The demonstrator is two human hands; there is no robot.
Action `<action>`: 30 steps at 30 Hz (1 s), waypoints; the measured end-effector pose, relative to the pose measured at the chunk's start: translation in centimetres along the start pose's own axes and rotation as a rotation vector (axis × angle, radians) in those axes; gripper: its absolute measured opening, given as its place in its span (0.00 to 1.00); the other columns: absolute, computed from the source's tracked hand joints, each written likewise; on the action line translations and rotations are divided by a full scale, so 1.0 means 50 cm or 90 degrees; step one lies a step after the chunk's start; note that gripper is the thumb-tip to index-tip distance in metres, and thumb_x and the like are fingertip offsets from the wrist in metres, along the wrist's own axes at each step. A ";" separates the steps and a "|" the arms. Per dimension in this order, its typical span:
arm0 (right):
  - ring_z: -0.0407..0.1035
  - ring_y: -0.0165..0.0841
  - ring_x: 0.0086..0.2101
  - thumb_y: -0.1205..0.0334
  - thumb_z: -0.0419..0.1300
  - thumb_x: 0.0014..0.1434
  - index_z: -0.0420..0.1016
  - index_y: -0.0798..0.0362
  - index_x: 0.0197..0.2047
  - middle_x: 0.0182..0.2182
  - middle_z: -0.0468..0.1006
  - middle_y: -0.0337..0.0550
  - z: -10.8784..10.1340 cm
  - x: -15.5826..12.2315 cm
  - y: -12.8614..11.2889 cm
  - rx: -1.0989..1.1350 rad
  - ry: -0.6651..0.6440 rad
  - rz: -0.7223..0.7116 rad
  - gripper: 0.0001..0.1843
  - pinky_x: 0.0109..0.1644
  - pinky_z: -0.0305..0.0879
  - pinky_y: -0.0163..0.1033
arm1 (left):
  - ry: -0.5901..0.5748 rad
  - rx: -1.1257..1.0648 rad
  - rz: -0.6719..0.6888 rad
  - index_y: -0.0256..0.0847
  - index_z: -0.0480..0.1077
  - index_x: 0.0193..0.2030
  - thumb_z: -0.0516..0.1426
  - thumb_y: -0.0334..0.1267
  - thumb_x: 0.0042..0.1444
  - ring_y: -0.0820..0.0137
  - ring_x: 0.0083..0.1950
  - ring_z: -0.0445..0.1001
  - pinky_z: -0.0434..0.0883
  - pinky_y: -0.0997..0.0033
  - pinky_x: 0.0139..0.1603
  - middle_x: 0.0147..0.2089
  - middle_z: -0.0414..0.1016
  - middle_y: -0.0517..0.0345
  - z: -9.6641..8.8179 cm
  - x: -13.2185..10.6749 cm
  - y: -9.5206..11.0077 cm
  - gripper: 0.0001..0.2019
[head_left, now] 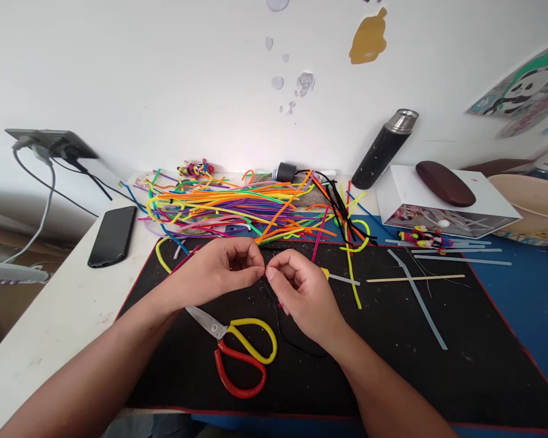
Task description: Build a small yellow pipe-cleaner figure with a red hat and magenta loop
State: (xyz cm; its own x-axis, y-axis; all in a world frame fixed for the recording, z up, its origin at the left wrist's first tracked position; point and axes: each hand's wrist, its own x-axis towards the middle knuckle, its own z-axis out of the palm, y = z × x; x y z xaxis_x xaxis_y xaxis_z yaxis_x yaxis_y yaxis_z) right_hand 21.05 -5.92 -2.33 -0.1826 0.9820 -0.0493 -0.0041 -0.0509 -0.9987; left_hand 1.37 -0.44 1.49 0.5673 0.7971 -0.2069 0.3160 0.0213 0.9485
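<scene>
My left hand (231, 267) and my right hand (304, 295) meet over the black mat, thumbs and forefingers pinched, fingertips almost touching. What they pinch is tiny and mostly hidden; a speck of red shows between them. From just below the fingertips a thin black cord (278, 325) trails down across the mat. Below my hands lie scissors (217, 330) with one yellow and one red handle. Behind them spreads a heap of colourful pipe cleaners (228, 204). Right of my right hand, a yellow-handled tool (344, 278) with a thin pale shaft is partly covered.
A phone (112, 236) lies on the left. At the back are a black thermos (383, 149) and a white box (406, 194) with a dark case (445, 184) on top. A wooden stick (415, 278) and pale strips (422, 310) lie right. Small beaded figures (424, 238) rest nearby.
</scene>
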 end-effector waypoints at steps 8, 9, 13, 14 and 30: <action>0.60 0.27 0.19 0.56 0.63 0.68 0.73 0.49 0.37 0.21 0.65 0.30 0.000 0.000 -0.004 -0.026 -0.004 0.004 0.08 0.23 0.54 0.33 | -0.001 -0.010 0.000 0.39 0.72 0.33 0.65 0.44 0.60 0.75 0.30 0.63 0.61 0.76 0.30 0.29 0.69 0.64 0.001 -0.001 -0.009 0.12; 0.60 0.27 0.19 0.56 0.62 0.68 0.73 0.49 0.37 0.20 0.65 0.29 0.000 0.000 -0.004 -0.026 -0.005 0.005 0.08 0.23 0.54 0.33 | 0.002 -0.009 0.001 0.39 0.72 0.33 0.65 0.44 0.60 0.75 0.30 0.63 0.61 0.76 0.30 0.29 0.69 0.64 0.002 -0.001 -0.010 0.12; 0.59 0.27 0.18 0.57 0.62 0.68 0.73 0.49 0.37 0.19 0.63 0.28 -0.003 0.000 -0.006 -0.025 -0.009 0.006 0.08 0.22 0.52 0.33 | 0.013 -0.006 0.013 0.38 0.72 0.33 0.65 0.43 0.60 0.75 0.30 0.62 0.60 0.77 0.30 0.29 0.68 0.64 0.006 -0.002 -0.010 0.11; 0.58 0.27 0.18 0.57 0.62 0.68 0.73 0.49 0.37 0.19 0.63 0.28 -0.003 0.000 -0.006 -0.025 -0.010 0.007 0.08 0.22 0.52 0.33 | 0.015 -0.006 0.016 0.38 0.72 0.33 0.65 0.43 0.60 0.75 0.30 0.62 0.60 0.77 0.30 0.29 0.68 0.64 0.006 -0.002 -0.008 0.12; 0.58 0.27 0.18 0.55 0.62 0.68 0.73 0.49 0.37 0.18 0.64 0.28 0.000 0.002 0.001 -0.011 -0.004 0.020 0.08 0.22 0.52 0.33 | 0.026 -0.070 -0.008 0.37 0.73 0.31 0.68 0.40 0.55 0.77 0.27 0.60 0.58 0.77 0.28 0.26 0.68 0.65 0.009 0.005 -0.011 0.11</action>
State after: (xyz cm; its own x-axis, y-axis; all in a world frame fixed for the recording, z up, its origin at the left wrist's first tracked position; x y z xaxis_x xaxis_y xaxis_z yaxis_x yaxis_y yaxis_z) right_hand 21.04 -5.81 -2.39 -0.1892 0.9786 -0.0806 0.0185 -0.0785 -0.9967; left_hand 1.70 -0.54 0.81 0.5315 0.8201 -0.2118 0.2363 0.0966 0.9669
